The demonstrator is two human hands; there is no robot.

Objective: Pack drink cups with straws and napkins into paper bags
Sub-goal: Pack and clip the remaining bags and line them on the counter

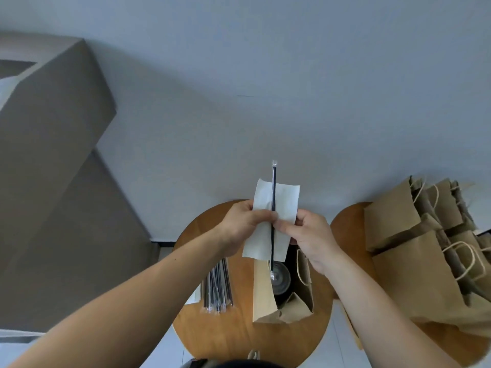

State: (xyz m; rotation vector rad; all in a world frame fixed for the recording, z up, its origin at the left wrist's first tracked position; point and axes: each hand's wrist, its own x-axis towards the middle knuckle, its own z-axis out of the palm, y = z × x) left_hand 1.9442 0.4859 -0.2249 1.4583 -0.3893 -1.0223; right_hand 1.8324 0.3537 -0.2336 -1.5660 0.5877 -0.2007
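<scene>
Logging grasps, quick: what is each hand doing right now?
Left hand: pinches white paper napkin and thin black wrapped straw.
Right hand: pinches the same napkin.

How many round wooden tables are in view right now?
2. The near table is centre frame, bearing the open bag and spare straws; the right table stands beside it, under the stacked bags. None seems hidden.

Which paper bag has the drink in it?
Look at the round wooden table with the bundle of black straws. The brown paper bag beside them is open with a lidded cup inside; the other bags lie folded in a pile on the next table.
</scene>
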